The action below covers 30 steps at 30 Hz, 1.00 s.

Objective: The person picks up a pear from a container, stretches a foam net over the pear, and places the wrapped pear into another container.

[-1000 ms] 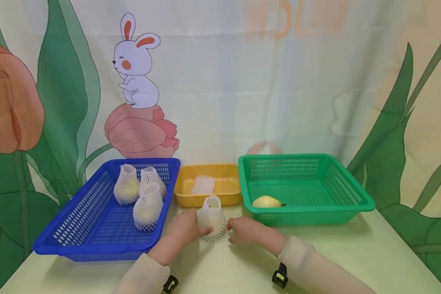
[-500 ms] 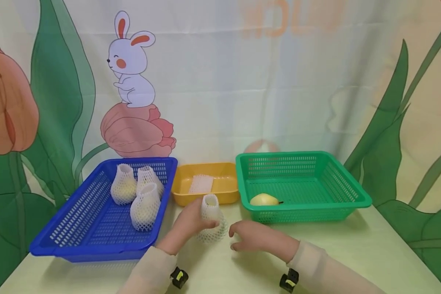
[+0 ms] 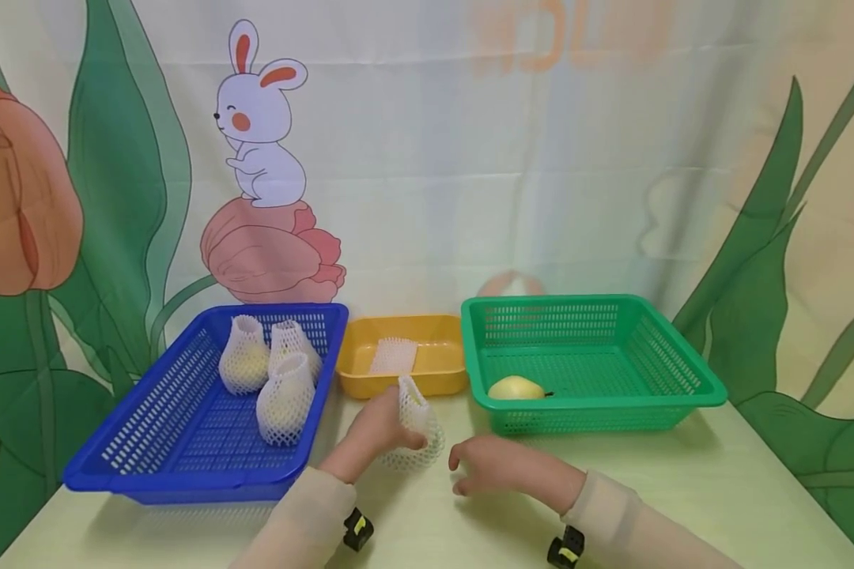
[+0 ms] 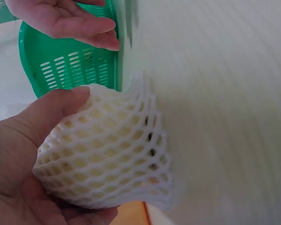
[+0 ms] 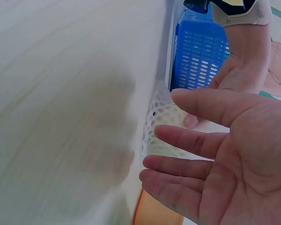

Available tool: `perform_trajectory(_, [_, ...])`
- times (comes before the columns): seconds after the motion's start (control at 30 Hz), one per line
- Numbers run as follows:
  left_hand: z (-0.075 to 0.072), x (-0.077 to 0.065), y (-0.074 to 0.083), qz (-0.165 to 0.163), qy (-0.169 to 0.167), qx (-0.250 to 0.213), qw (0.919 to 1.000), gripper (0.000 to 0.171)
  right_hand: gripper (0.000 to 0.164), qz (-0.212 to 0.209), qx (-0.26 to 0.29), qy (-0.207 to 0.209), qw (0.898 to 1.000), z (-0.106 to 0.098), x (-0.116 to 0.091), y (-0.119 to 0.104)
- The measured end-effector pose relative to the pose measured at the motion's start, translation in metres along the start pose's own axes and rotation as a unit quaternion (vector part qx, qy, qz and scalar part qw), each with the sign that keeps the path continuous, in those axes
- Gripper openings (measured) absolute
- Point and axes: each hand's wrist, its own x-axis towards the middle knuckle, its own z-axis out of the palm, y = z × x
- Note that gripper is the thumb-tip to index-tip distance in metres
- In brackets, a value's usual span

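Note:
My left hand point(image 3: 379, 431) grips a pear in a white foam net point(image 4: 105, 150) from its left side, thumb across the front. The net's open neck leans toward the left hand in the head view. Pale yellow fruit shows through the mesh in the left wrist view, and the net's loose lower edge flares past it. Just to the right, my right hand point(image 3: 494, 465) hovers with fingers relaxed and apart, holding nothing. Its palm and spread fingers point(image 5: 178, 185) show in the right wrist view, close beside the netted pear.
At left, a blue basket point(image 3: 206, 476) holds 3 netted pears point(image 3: 285, 403). A yellow tray point(image 3: 437, 383) at the back centre carries a flat white foam net point(image 3: 394, 356). One bare pear point(image 3: 515, 388) lies in the green basket point(image 3: 612, 407) at right. A printed curtain point(image 3: 427, 158) hangs behind.
My left hand has shifted its grip higher on the netted pear, and the pear now tilts. My right hand has drawn away from it to the right, its fingers loosening.

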Motion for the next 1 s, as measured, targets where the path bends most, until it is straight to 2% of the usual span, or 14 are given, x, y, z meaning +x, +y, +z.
perform_trajectory(0.3, [0.009,0.006,-0.003,0.003,0.019,-0.020,0.9996,0.084,0.025,-0.020,0.024,0.011,0.999,-0.007,-0.006,-0.001])
perform_trajectory(0.5, [0.009,0.007,-0.001,0.009,0.027,-0.029,0.9992,0.091,0.026,-0.017,0.029,0.008,0.999,-0.010,-0.010,0.000])
perform_trajectory(0.77, [-0.004,0.004,0.012,0.021,0.033,-0.027,0.9989,0.098,0.026,-0.030,0.031,0.016,0.999,-0.013,-0.010,0.002])
perform_trajectory(1.0, [-0.024,0.000,0.026,0.036,0.039,-0.004,0.9986,0.098,0.025,-0.052,0.030,0.035,0.998,-0.016,-0.009,0.000])
